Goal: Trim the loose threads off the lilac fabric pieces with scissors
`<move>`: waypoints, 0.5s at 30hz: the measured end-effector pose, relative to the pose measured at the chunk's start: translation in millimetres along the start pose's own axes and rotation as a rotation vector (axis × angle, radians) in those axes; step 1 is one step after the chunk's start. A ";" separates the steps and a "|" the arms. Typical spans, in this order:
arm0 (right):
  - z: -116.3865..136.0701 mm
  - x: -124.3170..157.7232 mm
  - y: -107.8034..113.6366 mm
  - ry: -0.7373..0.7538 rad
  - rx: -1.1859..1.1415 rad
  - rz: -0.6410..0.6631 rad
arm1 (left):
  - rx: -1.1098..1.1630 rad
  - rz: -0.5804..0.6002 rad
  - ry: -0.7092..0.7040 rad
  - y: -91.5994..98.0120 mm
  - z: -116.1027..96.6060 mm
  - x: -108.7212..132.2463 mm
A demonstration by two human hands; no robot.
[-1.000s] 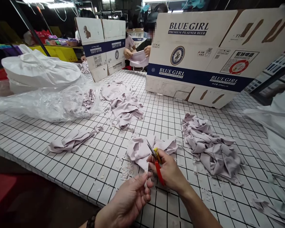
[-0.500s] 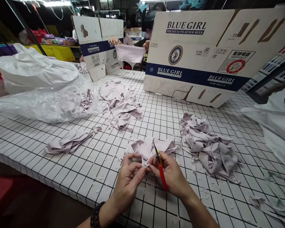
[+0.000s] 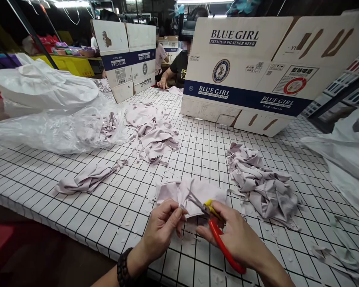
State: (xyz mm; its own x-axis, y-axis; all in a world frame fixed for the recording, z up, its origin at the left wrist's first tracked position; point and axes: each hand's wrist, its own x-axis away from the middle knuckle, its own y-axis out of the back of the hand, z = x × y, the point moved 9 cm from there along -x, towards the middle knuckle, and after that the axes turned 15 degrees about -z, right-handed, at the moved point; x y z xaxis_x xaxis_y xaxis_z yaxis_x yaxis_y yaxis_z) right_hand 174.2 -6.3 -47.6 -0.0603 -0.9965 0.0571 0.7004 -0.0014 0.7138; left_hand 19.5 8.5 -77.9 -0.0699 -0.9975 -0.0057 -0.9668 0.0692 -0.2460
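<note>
My left hand (image 3: 164, 223) pinches the near edge of a pale lilac pair of underpants (image 3: 205, 192) between thumb and fingers. The rest of the garment lies spread on the table just beyond my hands. In my right hand (image 3: 237, 233) is a pair of scissors (image 3: 219, 235) with one red and one yellow handle. Their blades point up and left over the cloth, close to my left fingertips. Whether the blades touch the fabric, I cannot tell.
Lilac garments are heaped to the right (image 3: 266, 187) and at centre (image 3: 152, 131); one bundle (image 3: 85, 179) lies left. Scraps dot the gridded tabletop (image 3: 131, 247). Beer cartons (image 3: 242, 79) stand across the back, plastic bags (image 3: 48, 87) at the sides. A co-worker's hand (image 3: 163, 83) rests opposite.
My right hand has drawn back to the right, and the scissors have swung from upright to slanting over the cloth. The garment is spread flatter. The co-worker has lowered a held-up garment to the table.
</note>
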 end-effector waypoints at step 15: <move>10.8 8.1 -4.7 0.075 0.219 -0.050 | -0.104 0.065 -0.133 -4.0 -6.8 0.6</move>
State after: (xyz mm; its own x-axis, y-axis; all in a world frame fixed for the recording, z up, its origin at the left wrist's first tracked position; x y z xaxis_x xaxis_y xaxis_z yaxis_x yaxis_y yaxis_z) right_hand 162.7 -13.4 -43.0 -0.0323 -0.9991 -0.0285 0.5264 -0.0413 0.8493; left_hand 21.6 7.7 -70.3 -0.1066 -0.9832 -0.1482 -0.9819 0.1276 -0.1398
